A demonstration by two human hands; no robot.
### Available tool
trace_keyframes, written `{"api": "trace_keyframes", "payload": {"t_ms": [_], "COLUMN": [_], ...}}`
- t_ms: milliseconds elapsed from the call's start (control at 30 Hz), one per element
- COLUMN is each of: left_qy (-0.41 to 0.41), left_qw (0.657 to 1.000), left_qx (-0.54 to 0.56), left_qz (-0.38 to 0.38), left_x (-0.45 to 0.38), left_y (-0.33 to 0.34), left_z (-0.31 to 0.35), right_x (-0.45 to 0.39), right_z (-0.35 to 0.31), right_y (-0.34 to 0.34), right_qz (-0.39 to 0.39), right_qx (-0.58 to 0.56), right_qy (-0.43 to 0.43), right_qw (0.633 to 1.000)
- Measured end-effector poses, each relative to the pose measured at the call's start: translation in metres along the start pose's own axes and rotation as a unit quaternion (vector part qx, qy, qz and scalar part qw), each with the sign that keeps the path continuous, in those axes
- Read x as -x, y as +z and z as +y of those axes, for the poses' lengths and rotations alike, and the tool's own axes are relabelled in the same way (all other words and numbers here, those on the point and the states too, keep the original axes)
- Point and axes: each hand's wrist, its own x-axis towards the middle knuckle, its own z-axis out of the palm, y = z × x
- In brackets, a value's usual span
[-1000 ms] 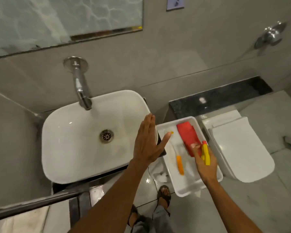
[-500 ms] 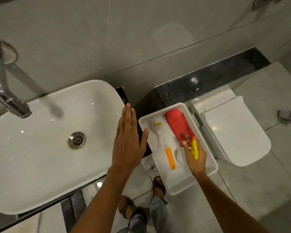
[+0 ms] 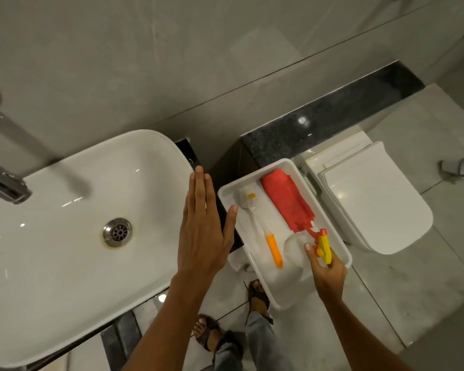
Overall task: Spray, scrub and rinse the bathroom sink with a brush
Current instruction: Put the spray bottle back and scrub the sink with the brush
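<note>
White ceramic fills the left of the view: the sink [image 3: 65,236] with its steel drain [image 3: 117,232] and, at the far left edge, the chrome tap [image 3: 3,183] reaching over the basin. The left hand [image 3: 202,234] is held flat, palm down, over the sink's right rim, forearm stretched forward from the lower middle of the frame; its four fingers [image 3: 198,188] are straight and pressed together, the thumb angled out to the right, and it holds nothing. Just beside it to the right lies a white tray [image 3: 284,295]. In the tray a brush [image 3: 260,226] rests diagonally, white bristle head toward the wall, orange handle toward the person. Next to it lies a folded red cloth [image 3: 287,202]. At the tray's right edge the right hand [image 3: 326,271] is curled around the yellow and red trigger head of a spray bottle [image 3: 322,246], thumb on its left side; the bottle's clear body is hard to make out. Further right stands a toilet [image 3: 373,199] with its lid closed. Below, sandalled feet stand on the tiled floor [image 3: 413,303].
</note>
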Motion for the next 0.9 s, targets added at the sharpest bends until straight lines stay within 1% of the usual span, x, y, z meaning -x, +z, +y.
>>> {"api": "trace_keyframes", "payload": {"t_ms": [167, 200, 233, 300, 333, 367, 433, 500, 600, 667, 767, 867, 900], "left_qy": [-0.013, -0.015, -0.018, -0.019, -0.019, -0.018, -0.015, -0.010, -0.011, -0.010, 0.000, 0.010, 0.011], "left_qw": [1.000, 1.000, 0.999, 0.999, 0.999, 0.999, 0.999, 0.999, 0.999, 1.000, 0.999, 0.998, 0.998], "left_qx": [0.002, 0.000, 0.000, 0.000, -0.001, -0.004, -0.012, -0.023, -0.019, -0.018, -0.047, -0.061, -0.065], "left_qz": [-0.020, -0.025, -0.028, -0.033, -0.034, -0.032, -0.028, -0.024, -0.022, -0.023, -0.022, -0.019, -0.019], "left_x": [-0.001, -0.001, -0.001, -0.002, -0.002, -0.002, -0.001, -0.002, -0.003, -0.004, -0.004, -0.006, -0.003], "left_y": [-0.005, -0.006, -0.008, -0.010, -0.011, -0.011, -0.010, -0.009, -0.007, -0.007, -0.005, -0.005, -0.008], "left_z": [0.006, 0.007, 0.007, 0.008, 0.009, 0.010, 0.009, 0.007, 0.007, 0.007, 0.005, 0.006, 0.008], "right_x": [0.058, 0.072, 0.085, 0.102, 0.103, 0.096, 0.070, 0.041, 0.005, -0.001, 0.003, 0.019, 0.025], "right_z": [0.010, 0.007, 0.001, -0.012, -0.020, -0.028, -0.044, -0.064, -0.079, -0.082, -0.084, -0.090, -0.096], "right_y": [0.001, 0.007, 0.015, 0.033, 0.044, 0.057, 0.084, 0.107, 0.123, 0.122, 0.120, 0.109, 0.102], "right_qz": [0.017, -0.002, -0.043, -0.149, -0.181, -0.188, -0.160, -0.155, -0.199, -0.203, -0.225, -0.229, -0.236], "right_qx": [0.038, 0.063, 0.084, 0.111, 0.116, 0.122, 0.147, 0.189, 0.279, 0.316, 0.314, 0.246, 0.235], "right_qy": [0.081, 0.088, 0.091, 0.061, 0.033, 0.003, -0.040, 0.001, 0.099, 0.120, 0.119, 0.104, 0.094], "right_qw": [0.996, 0.994, 0.991, 0.981, 0.976, 0.975, 0.975, 0.970, 0.934, 0.919, 0.915, 0.936, 0.938]}}
